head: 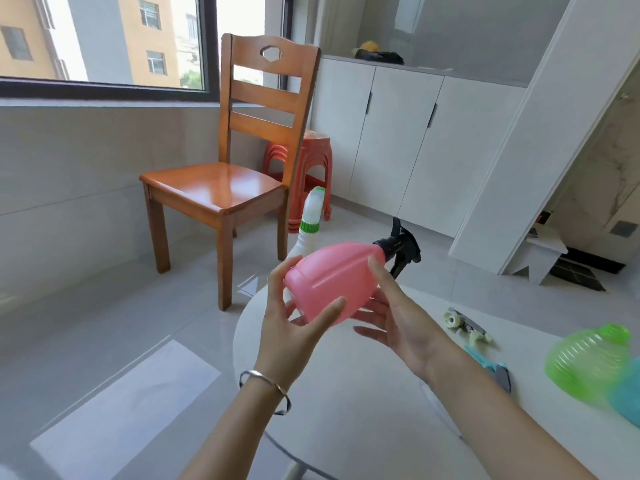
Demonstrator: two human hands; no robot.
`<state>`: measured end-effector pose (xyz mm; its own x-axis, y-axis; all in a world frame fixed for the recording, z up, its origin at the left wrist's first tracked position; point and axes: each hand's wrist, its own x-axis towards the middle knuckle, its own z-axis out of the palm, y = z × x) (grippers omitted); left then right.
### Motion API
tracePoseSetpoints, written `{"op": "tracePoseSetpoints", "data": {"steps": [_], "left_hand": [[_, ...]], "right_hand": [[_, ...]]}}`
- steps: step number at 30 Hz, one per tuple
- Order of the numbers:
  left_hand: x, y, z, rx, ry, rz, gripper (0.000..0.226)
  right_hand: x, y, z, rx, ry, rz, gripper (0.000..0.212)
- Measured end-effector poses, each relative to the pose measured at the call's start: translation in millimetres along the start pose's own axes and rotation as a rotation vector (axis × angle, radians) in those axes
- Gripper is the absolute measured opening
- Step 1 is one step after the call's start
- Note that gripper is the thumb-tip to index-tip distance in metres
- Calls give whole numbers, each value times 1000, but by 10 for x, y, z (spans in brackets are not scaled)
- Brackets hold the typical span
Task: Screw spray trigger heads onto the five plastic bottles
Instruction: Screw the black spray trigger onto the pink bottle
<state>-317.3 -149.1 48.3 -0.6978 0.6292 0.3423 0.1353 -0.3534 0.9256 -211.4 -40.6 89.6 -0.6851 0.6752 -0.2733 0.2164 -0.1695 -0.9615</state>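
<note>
I hold a pink plastic bottle [334, 277] on its side above the round white table [363, 410]. A black spray trigger head [401, 249] sits on its neck, pointing away to the right. My left hand [294, 323] cups the bottle's base with fingers wrapped around it. My right hand [394, 313] supports the body from the right and below, thumb on top. Behind the pink bottle stands a white bottle [304, 242] with a white and green trigger head [313, 211]. A green ribbed bottle [585, 362] lies on the table at the right, with a teal bottle [627, 398] beside it.
A loose pale green trigger head [465, 325] and a teal and grey trigger head [491, 367] lie on the table to the right. A wooden chair [221, 188] and red stacked stools [306, 171] stand on the floor beyond. White cabinets [398, 143] line the far wall.
</note>
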Motion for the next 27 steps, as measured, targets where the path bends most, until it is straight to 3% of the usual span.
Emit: {"op": "tracePoseSetpoints", "data": {"steps": [4,8,11,14,19,24,27], "left_hand": [[-41,-82,-28,65,-2,74,76],[29,-114,-123,138,-74,23,69],[160,-88,-267,193,-18,-1,68],[313,-153,-526,307,111,-84,78],[400,-391,-747,561,80,-239,86],[412,-477,-721,606,51,-259,87],[425,-471,-688,623,59,-242,85]], "right_hand": [[82,-59,150,-19,-22,-20,81],[133,-51,178,18,-34,-27,68],[276,-40,88,-47,110,-120,66],[514,-53,-114,-270,228,-235,75],[850,94,-313,-510,142,-265,81],[1081,258,-356,-614,103,-229,73],[1203,322,-390,-637,85,-190,79]]}}
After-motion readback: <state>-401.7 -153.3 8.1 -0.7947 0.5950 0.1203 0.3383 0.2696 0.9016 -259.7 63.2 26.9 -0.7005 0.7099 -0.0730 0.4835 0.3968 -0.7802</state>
